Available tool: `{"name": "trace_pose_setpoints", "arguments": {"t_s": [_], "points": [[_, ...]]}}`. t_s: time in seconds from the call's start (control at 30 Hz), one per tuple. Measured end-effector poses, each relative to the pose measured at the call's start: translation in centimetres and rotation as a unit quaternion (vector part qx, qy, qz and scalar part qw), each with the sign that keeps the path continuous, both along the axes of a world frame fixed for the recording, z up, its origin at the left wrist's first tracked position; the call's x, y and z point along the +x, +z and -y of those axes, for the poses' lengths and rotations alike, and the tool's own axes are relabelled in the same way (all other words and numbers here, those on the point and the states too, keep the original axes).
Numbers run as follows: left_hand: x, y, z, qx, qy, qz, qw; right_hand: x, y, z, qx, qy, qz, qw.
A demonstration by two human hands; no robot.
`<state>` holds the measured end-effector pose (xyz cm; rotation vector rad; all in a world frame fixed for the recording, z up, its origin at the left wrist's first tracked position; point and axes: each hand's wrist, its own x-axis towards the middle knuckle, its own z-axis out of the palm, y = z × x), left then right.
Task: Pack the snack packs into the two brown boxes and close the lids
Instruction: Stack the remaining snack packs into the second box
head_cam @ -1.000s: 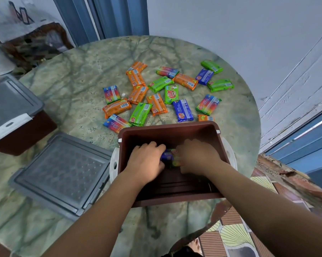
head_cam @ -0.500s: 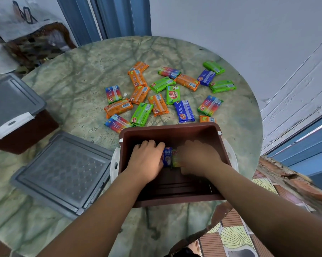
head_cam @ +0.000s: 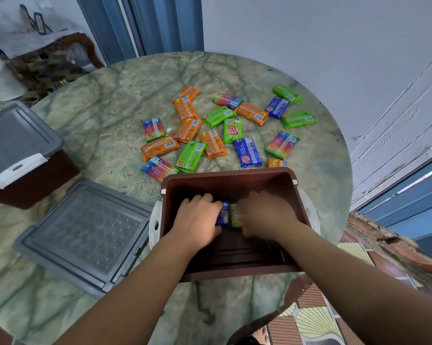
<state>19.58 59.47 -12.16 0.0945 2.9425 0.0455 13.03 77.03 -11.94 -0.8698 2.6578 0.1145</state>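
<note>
An open brown box (head_cam: 229,176) stands at the table's near edge. Both my hands are down inside it. My left hand (head_cam: 197,217) grips a blue snack pack (head_cam: 223,215) standing on edge. Beside it, my right hand (head_cam: 267,215) grips a green and orange pack (head_cam: 236,215); the two packs touch. Several loose packs in orange, green, blue and rainbow wrappers (head_cam: 217,125) lie scattered on the table beyond the box. The box's grey lid (head_cam: 85,232) lies flat to its left. A second brown box (head_cam: 35,180) with its grey lid (head_cam: 13,138) on sits at the far left.
The round green marble table (head_cam: 110,95) ends close behind the box on the near and right sides, with patterned floor tiles (head_cam: 309,317) below. A white wall and blue door frame stand behind. A cluttered dark shelf (head_cam: 48,61) is at the back left.
Both hands stay inside the box; the two packs between them now stand a little more upright and closer together. The camera has shifted slightly.
</note>
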Motion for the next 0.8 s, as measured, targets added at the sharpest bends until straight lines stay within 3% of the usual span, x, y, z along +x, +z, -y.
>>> {"name": "trace_pose_setpoints", "arguments": {"t_s": [0.8], "points": [[-0.4, 0.24, 0.23, -0.028, 0.003, 0.007, 1.0, -0.67, 0.47, 0.06, -0.02, -0.032, 0.027, 0.999]]}}
